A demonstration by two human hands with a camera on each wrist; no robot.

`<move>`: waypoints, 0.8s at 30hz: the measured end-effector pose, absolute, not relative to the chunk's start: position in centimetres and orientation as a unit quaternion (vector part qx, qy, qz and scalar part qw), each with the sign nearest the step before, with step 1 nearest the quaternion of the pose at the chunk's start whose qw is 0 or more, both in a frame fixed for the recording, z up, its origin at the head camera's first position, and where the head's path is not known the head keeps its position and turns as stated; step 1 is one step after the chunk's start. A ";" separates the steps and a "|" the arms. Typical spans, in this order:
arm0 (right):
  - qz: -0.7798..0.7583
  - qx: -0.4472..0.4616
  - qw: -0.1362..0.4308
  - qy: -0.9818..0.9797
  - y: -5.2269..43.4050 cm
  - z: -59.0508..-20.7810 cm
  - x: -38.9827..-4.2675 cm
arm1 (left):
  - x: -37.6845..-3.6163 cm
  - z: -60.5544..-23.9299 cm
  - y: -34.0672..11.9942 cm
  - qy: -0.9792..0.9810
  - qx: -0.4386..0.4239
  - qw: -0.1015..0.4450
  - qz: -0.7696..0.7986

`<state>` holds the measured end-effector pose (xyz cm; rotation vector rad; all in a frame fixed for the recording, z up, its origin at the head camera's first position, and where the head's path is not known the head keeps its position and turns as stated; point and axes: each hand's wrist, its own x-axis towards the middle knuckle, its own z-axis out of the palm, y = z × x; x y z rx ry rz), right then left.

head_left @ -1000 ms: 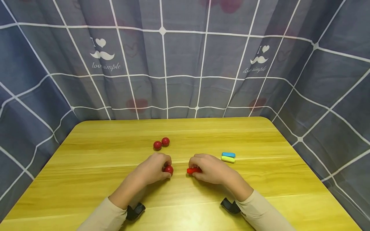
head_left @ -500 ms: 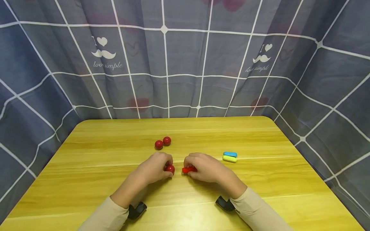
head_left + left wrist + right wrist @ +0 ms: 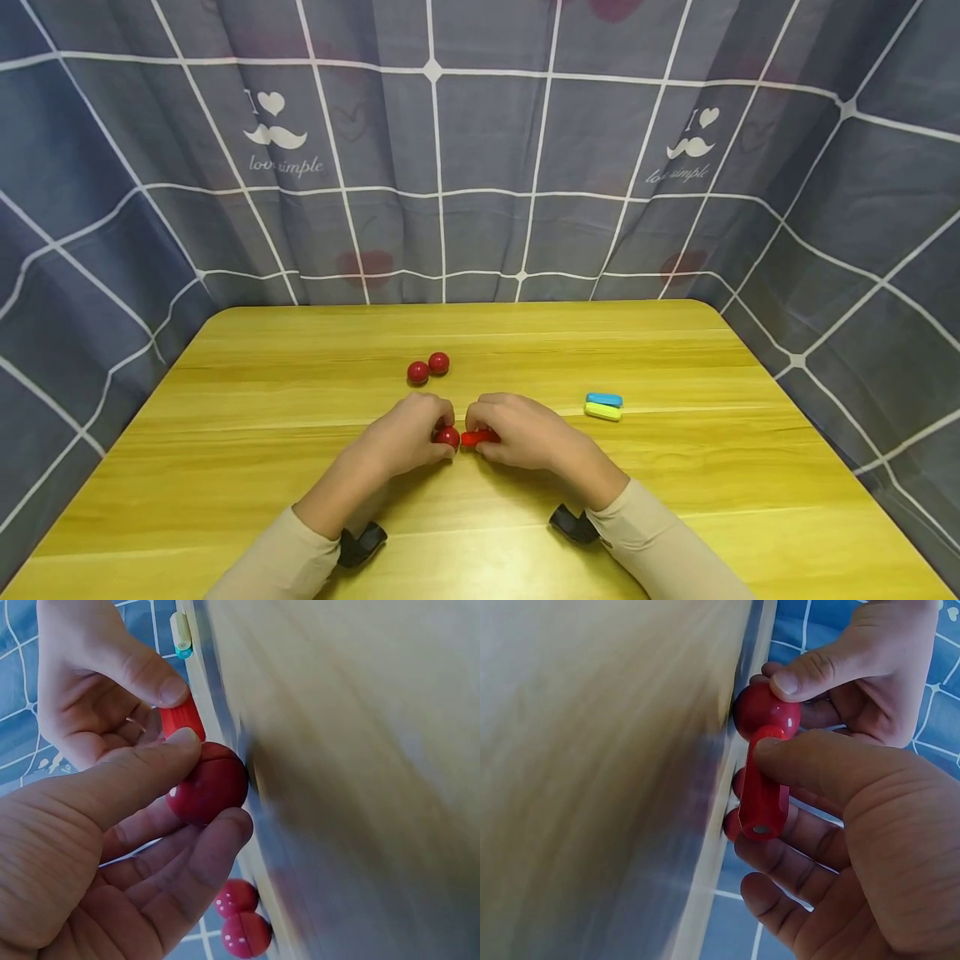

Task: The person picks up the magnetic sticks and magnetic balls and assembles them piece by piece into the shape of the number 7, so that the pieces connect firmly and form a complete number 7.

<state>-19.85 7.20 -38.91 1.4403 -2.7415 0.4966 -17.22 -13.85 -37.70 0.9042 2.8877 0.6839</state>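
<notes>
Near the middle of the table, my left hand point(image 3: 408, 433) pinches a glossy red ball point(image 3: 214, 787) between thumb and fingers. A seam runs round the ball in the left wrist view. Facing it, my right hand point(image 3: 517, 432) holds a short red bar-shaped piece point(image 3: 765, 787), its thumb lying along the top. One end of the bar shows a small grey spot in the right wrist view. Its other end is at the ball, touching or nearly so. Two more red balls point(image 3: 417, 372) lie side by side beyond my left hand.
A blue piece point(image 3: 604, 399) and a yellow piece point(image 3: 603, 412), both short and bar-shaped, lie together right of my right hand. The wood-grain table point(image 3: 300, 350) backs onto a grey checked curtain point(image 3: 480, 150). Black wrist straps point(image 3: 362, 545) show under both sleeves.
My right hand has moved left with the red bar, closing the gap to the ball. My left hand keeps its grip on the ball, and the view has shifted slightly.
</notes>
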 end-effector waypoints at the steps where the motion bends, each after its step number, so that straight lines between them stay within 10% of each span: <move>1: 0.158 0.459 0.002 -0.874 7.2 -38.9 -19.9 | -17.2 -37.7 -13.8 0.931 0.291 0.021 0.221; 24: 0.168 0.454 -0.004 -0.875 7.3 -38.8 -20.2 | -16.8 -37.3 -13.6 0.935 0.283 0.031 0.212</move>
